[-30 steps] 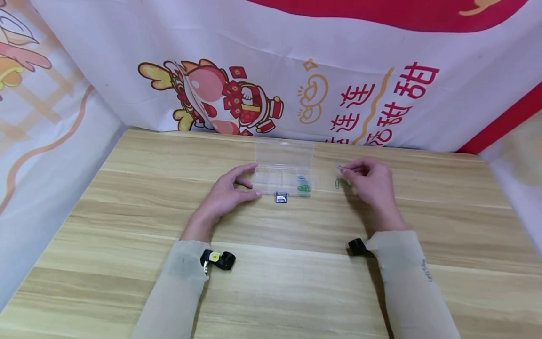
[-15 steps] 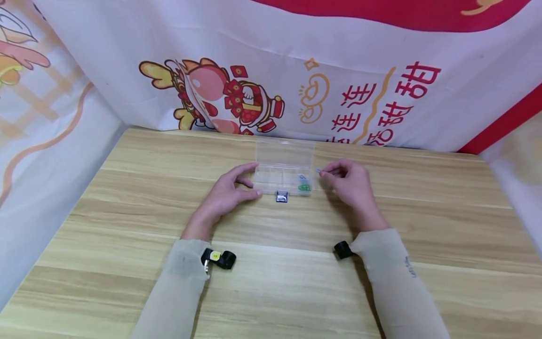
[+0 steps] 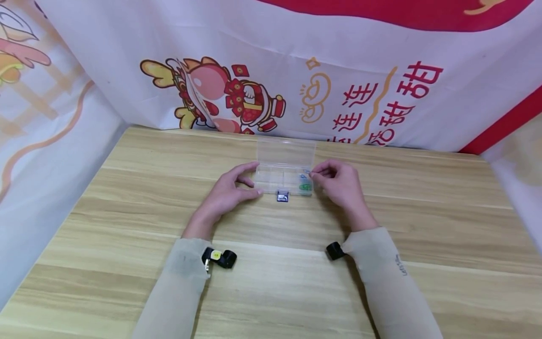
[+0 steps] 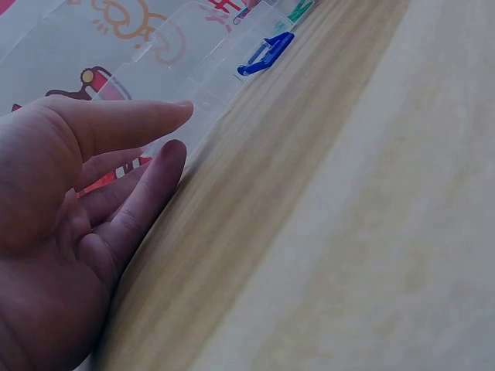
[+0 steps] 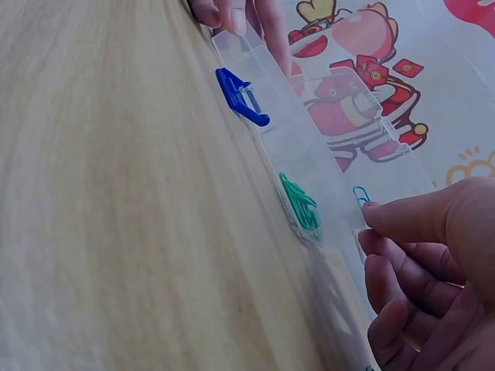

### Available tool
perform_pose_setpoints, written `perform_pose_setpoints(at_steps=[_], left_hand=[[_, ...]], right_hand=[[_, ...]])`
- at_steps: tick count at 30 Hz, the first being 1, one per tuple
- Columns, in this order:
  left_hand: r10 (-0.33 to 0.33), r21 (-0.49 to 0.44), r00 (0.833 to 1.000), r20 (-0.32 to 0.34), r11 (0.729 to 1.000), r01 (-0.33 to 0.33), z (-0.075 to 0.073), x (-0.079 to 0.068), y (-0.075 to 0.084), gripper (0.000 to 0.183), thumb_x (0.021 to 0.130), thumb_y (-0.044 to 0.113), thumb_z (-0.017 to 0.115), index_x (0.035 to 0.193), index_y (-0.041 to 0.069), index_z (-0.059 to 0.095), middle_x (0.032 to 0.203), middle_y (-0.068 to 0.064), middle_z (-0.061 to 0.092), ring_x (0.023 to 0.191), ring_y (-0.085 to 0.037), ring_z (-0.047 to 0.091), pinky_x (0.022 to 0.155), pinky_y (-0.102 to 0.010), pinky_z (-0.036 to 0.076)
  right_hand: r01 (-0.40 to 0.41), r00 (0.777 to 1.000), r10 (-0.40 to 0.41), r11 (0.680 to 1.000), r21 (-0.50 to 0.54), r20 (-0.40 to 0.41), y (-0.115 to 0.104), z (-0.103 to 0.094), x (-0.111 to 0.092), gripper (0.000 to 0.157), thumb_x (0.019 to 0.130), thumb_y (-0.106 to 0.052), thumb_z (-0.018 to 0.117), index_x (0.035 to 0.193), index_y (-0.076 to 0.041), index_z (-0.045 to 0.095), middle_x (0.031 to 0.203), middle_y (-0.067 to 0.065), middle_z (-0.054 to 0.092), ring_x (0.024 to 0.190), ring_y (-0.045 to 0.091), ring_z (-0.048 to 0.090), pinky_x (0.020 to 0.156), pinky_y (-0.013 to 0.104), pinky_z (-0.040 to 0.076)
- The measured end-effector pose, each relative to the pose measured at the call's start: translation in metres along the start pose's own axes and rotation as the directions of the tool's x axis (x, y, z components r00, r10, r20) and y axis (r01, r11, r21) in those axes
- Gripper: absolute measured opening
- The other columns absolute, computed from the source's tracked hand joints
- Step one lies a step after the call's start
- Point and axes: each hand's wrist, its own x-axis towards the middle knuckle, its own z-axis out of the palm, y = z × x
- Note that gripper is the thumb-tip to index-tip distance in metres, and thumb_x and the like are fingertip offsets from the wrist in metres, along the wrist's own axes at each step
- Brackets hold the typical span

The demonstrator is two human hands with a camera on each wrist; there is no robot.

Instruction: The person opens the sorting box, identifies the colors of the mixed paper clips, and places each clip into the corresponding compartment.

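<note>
A clear plastic compartment box (image 3: 277, 176) lies on the table, its transparent lid (image 3: 285, 151) raised at the back. My left hand (image 3: 224, 193) holds the box's left end, thumb at the front corner and index finger at the back. My right hand (image 3: 340, 186) pinches a light blue paper clip (image 5: 360, 195) between thumb and fingers, over the box's right end. Green paper clips (image 5: 300, 202) fill the front right compartment. Blue clip shapes (image 3: 302, 176) show in the one behind it. A dark blue latch (image 5: 244, 97) hangs open at the front.
The wooden table (image 3: 271, 292) runs up to a white printed cloth (image 3: 203, 28) behind the box. A second printed cloth (image 3: 55, 155) borders the left side. Black cameras (image 3: 335, 251) sit on both wrists.
My right hand has moved left with the blue paper clip, from beside the box to its right end. A green clip seen earlier on the table is now hidden in the head view. My left hand stays put.
</note>
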Motion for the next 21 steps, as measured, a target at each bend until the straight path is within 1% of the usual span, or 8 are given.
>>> perform_pose_setpoints(at_steps=[7, 11, 16, 21], left_hand=[[0.001, -0.005, 1.0, 0.001, 1.0, -0.001, -0.0002, -0.0003, 0.0007, 0.075, 0.091, 0.018, 0.087, 0.157, 0.033, 0.055, 0.14, -0.004, 0.064, 0.116, -0.027, 0.06, 0.097, -0.037, 0.047], [-0.001, -0.006, 1.0, 0.002, 1.0, 0.001, -0.0005, -0.001, 0.002, 0.076, 0.091, 0.017, 0.087, 0.158, 0.033, 0.054, 0.14, -0.004, 0.064, 0.115, -0.027, 0.06, 0.097, -0.037, 0.047], [-0.013, -0.006, 1.0, 0.004, 1.0, 0.013, -0.0008, -0.0017, 0.003, 0.076, 0.091, 0.016, 0.086, 0.158, 0.033, 0.054, 0.133, -0.009, 0.065, 0.113, -0.027, 0.059, 0.095, -0.036, 0.047], [-0.014, -0.007, 1.0, 0.005, 1.0, 0.014, -0.0008, -0.0019, 0.0038, 0.077, 0.091, 0.015, 0.086, 0.159, 0.032, 0.053, 0.135, -0.009, 0.065, 0.113, -0.028, 0.059, 0.094, -0.036, 0.047]], right_hand=[[-0.011, 1.0, 0.011, 1.0, -0.013, -0.002, -0.0023, 0.0022, -0.0016, 0.011, 0.1, -0.017, 0.075, 0.109, -0.011, 0.076, 0.105, 0.008, 0.069, 0.092, 0.022, 0.061, 0.073, 0.029, 0.054], [-0.003, 1.0, 0.003, 1.0, -0.013, -0.006, -0.0021, 0.0033, -0.0012, 0.011, 0.099, -0.016, 0.076, 0.108, -0.01, 0.075, 0.105, 0.009, 0.069, 0.093, 0.022, 0.06, 0.077, 0.03, 0.053], [0.014, 1.0, -0.015, 1.0, -0.015, -0.015, 0.0005, 0.0051, -0.0007, 0.01, 0.1, -0.015, 0.076, 0.107, -0.009, 0.075, 0.104, 0.009, 0.069, 0.092, 0.023, 0.06, 0.076, 0.032, 0.053], [0.021, 1.0, -0.021, 1.0, -0.018, -0.021, 0.0017, 0.0063, -0.0012, 0.01, 0.1, -0.016, 0.075, 0.107, -0.009, 0.074, 0.104, 0.009, 0.069, 0.091, 0.022, 0.059, 0.075, 0.031, 0.052]])
